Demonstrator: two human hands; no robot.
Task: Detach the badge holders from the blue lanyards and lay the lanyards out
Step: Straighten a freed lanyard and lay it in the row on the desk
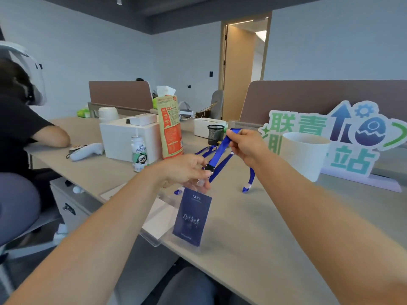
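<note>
**Centre of frame.** Your left hand (187, 170) is curled round the lower end of the blue lanyard (220, 150), with its fingers closed just beside the black buckle (209, 167). Your right hand (248, 146), up and to the right, pinches the same strap between thumb and forefinger. The doubled ribbon runs taut between the two hands.

**Lower centre.** The badge holder (192, 216) hangs from under your left hand, slightly tilted, above the near edge of the table (286, 216). Whether its bottom corner touches the table cannot be told.

**Right of centre.** Further blue straps (248, 179) lie looped on the table, short of the white cup (306, 155).

**Handling, as a judgement.**
- **Strap:** it looks like light, limp woven ribbon. It will fold and slide and hold no shape of its own, so tension has to come from both of your hands.
- **Buckle and clip:** these are the only stiff parts, so grip there, close to the joint, not out along the ribbon.
- **Holder:** it appears to be a light, slick plastic sleeve around a dark card. Pinch its top edge by the slot, because the smooth faces are likely to slip.
</note>
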